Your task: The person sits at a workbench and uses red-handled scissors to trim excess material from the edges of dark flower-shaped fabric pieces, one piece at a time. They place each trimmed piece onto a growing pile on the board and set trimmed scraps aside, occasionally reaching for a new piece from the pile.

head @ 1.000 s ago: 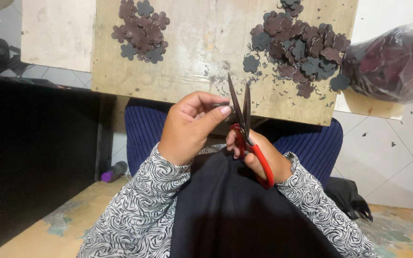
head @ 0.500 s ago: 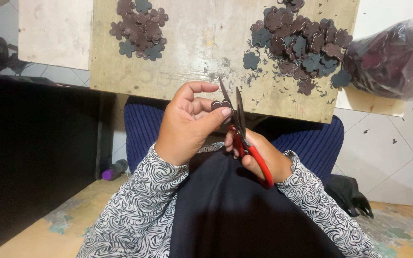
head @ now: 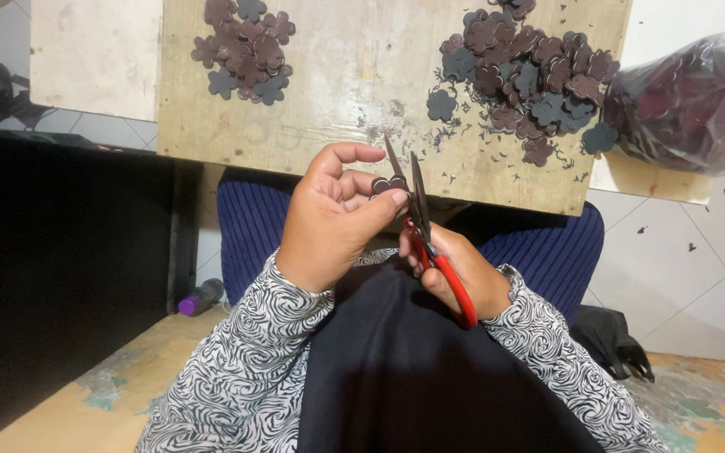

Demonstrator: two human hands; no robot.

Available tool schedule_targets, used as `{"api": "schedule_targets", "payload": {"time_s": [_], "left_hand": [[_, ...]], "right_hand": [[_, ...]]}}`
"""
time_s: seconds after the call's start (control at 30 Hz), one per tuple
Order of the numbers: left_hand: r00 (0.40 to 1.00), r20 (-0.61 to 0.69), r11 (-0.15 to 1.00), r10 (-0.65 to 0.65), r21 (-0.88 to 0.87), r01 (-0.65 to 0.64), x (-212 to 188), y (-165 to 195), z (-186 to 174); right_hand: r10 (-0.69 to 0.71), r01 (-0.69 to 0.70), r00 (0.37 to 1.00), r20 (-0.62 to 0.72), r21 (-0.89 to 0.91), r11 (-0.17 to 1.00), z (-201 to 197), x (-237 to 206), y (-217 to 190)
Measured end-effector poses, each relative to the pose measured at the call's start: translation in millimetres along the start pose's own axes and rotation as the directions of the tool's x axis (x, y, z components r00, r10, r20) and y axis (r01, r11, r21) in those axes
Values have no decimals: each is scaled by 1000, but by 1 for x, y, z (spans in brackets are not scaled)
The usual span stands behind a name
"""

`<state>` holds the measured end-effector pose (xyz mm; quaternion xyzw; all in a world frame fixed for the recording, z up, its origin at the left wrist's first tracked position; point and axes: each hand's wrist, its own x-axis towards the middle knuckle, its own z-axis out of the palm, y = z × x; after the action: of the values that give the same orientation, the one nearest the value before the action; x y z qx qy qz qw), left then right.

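My left hand (head: 333,222) pinches a small dark brown flower-shaped piece (head: 388,184) between thumb and fingers. My right hand (head: 455,273) grips red-handled scissors (head: 430,243), whose blades are parted and point up beside the piece. Both hands hover over my lap, just in front of a wooden board (head: 346,92). On the board lie a small pile of cut flower pieces (head: 245,50) at the left and a bigger pile (head: 530,71) at the right, with tiny dark scraps strewn about.
A clear plastic bag (head: 698,101) full of dark red pieces sits at the right. A purple-capped small bottle (head: 199,298) lies on the floor at the left. A black bag (head: 614,344) rests on the white tiles at the right.
The left hand has turned the flower piece and lifted its index finger; the scissors' blades have shifted slightly and stay parted.
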<state>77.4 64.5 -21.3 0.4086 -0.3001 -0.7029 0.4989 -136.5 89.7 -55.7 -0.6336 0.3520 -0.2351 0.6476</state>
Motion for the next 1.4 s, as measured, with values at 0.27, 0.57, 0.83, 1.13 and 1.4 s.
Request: {"api": "schedule_targets", "payload": {"time_s": [0.27,0.57,0.83,1.13,1.4], "left_hand": [[1000,9,1000,-25,-12,25,-1,4,1],[1000,6,1000,-20,-16,20,-1,4,-1],[999,12,999,-33,-32,34,2,-1,-5],[1000,12,999,-27,28,26,0,1,-7],[1000,0,999,-19,49,19,0,5,-9]], "right_hand": [[12,-12,1000,4,-11,1000,-1,0,0],[35,-35,999,4,-2,999,-2,-3,6],[67,-69,997,37,61,996,-4,-6,6],[54,-55,998,34,34,998,-4,-7,5],[54,-53,998,17,-65,996,-7,-8,8]]}}
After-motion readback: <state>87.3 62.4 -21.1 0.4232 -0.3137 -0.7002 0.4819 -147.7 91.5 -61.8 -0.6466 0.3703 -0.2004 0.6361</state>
